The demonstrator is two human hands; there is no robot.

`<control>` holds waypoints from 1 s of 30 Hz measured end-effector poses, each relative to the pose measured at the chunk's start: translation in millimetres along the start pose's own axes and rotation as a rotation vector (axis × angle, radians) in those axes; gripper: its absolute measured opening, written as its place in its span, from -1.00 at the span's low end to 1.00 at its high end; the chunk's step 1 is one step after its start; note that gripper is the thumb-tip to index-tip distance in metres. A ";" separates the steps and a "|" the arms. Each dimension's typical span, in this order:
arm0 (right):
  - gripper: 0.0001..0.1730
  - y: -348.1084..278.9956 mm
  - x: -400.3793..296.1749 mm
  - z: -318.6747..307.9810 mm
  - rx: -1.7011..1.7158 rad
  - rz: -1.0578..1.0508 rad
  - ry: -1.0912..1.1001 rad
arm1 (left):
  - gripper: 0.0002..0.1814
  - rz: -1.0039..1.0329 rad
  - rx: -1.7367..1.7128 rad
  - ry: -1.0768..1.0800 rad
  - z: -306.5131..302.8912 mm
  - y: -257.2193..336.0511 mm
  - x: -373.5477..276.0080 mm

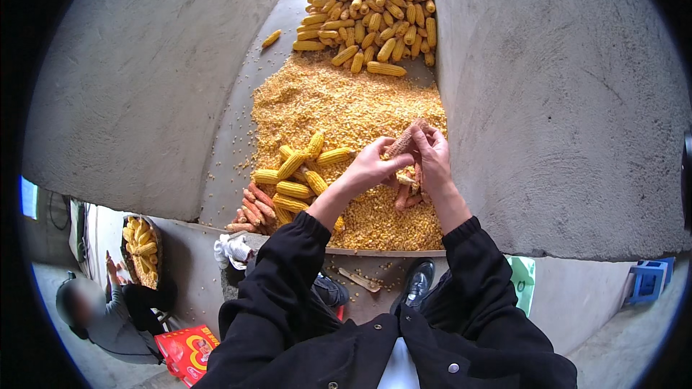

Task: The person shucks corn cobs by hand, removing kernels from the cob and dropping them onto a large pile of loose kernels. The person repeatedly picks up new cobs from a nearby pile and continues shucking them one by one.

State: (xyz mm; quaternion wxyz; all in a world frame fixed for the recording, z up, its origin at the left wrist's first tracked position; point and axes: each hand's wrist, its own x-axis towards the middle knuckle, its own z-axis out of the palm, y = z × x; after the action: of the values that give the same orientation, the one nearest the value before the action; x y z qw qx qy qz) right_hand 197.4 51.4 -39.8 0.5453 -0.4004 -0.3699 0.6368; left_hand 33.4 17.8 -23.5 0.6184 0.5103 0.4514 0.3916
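My left hand [373,163] and my right hand [434,155] meet over a bed of loose corn kernels [346,102]. Between them is a corncob [401,146] stripped bare of kernels along its visible side; fingers hide both its ends. Just below my hands, several reddish bare cobs [401,198] lie on the kernels, partly covered by my right hand. Left of my left forearm, several full yellow ears of corn [293,189] form a loose heap. Beside that heap, more stripped cobs [258,206] are gathered at the front left corner.
A tall pile of unshelled ears [373,16] fills the far end between two concrete walls [540,92]. At lower left a seated person [116,313] works by a basket of corn [141,248]. A red bag [186,354] is nearby; a blue stool [646,281] stands far right.
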 end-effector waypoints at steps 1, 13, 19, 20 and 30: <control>-0.50 -1.2 -1.2 2.2 -0.031 -0.027 0.037 | -0.54 0.078 0.141 -0.003 -0.1 0.0 -1.9; -0.56 4.7 -1.5 0.2 -0.095 -0.010 0.039 | -0.40 -0.132 0.148 0.059 2.8 1.7 -4.2; -0.52 0.8 -5.4 8.4 -0.053 -0.046 0.119 | -0.37 -0.216 -0.197 0.206 -13.9 -13.6 7.7; -0.51 0.7 -4.4 8.3 -0.020 -0.025 0.137 | -0.37 -0.208 -0.236 0.219 -16.5 -13.1 9.0; -0.55 -5.2 -18.8 18.9 0.043 0.258 -0.242 | -0.67 0.109 -0.560 0.341 -52.7 12.8 6.3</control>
State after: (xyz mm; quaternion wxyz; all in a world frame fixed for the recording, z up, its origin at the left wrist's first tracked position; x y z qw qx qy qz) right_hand 183.9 32.8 -25.4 0.4192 -0.3530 -0.3648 0.7528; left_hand -15.6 40.6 -15.6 0.6282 0.2710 0.3952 0.6130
